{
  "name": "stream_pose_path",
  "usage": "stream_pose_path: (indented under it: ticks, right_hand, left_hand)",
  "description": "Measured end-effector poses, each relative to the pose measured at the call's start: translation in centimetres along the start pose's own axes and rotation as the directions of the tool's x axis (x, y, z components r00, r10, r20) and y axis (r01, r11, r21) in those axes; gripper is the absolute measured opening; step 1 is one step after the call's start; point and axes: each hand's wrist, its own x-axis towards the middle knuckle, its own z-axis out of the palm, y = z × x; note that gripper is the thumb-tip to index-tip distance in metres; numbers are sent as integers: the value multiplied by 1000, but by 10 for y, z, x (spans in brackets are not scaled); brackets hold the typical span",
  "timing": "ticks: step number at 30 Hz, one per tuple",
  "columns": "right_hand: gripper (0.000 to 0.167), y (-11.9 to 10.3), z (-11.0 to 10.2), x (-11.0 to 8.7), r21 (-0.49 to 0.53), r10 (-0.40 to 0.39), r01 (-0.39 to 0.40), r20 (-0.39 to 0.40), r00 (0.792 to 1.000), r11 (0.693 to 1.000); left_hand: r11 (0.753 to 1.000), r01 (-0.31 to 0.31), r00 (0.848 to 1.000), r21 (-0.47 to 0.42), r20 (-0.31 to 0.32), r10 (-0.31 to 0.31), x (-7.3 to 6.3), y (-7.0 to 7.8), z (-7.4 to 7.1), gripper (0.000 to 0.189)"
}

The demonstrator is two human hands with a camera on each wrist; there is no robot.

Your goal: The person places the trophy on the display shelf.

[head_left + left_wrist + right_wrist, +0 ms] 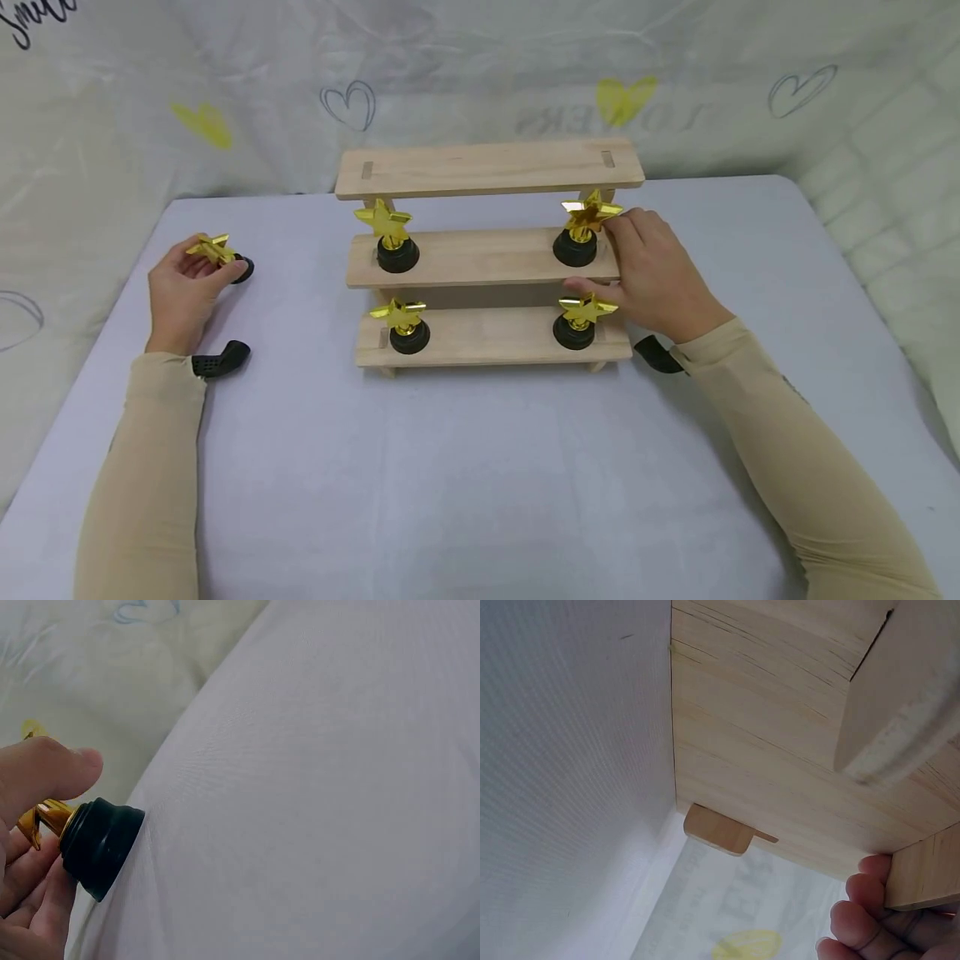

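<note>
My left hand [182, 292] holds a gold star trophy [243, 268] with a black round base, tilted on its side at the table's left; the left wrist view shows its base [101, 844] below the thumb. My right hand [660, 275] grips the right end of a three-tier wooden shelf [487, 256], thumb in front. Seen from the right wrist, the fingertips [866, 889] curl round a board's edge. Upright star trophies stand at both ends of the middle tier, left [397, 255] and right [575, 249], and of the bottom tier, left [408, 337] and right [573, 332].
The shelf's top board [487, 168] bears no trophy. A white cloth [465, 475] covers the table. Behind it hangs a pale sheet [480, 92] with drawn hearts. Black wrist devices [221, 360] sit on both wrists.
</note>
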Motion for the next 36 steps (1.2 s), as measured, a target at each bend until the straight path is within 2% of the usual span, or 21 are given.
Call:
stream_pose_path:
  ticks: [3, 5, 10, 19, 28, 36]
  right_hand:
    - [100, 0, -1, 0, 2, 2, -2, 1, 1000, 1000]
    - [100, 0, -1, 0, 2, 1, -1, 2, 1000, 1000]
    - [100, -1, -1, 0, -2, -10, 10, 4, 1000, 1000]
    - [99, 0, -2, 0, -5, -13, 13, 4, 1000, 1000]
    - [99, -1, -1, 0, 1, -9, 9, 8, 1000, 1000]
    - [101, -2, -1, 3, -3, -14, 14, 6, 1000, 1000]
  left_hand:
    - [1000, -16, 1000, 19, 9, 16, 0, -1, 0, 81]
    - [996, -27, 1000, 88, 13, 26, 0, -3, 0, 74]
    - [969, -44, 999, 245, 16, 41, 0, -6, -1, 62]
    - [945, -77, 997, 319, 24, 74, 0, -10, 0, 56]
    - [936, -74, 997, 345, 27, 68, -3, -12, -3, 64]
    - [955, -134, 990, 266, 3, 138, -5, -12, -1, 56]
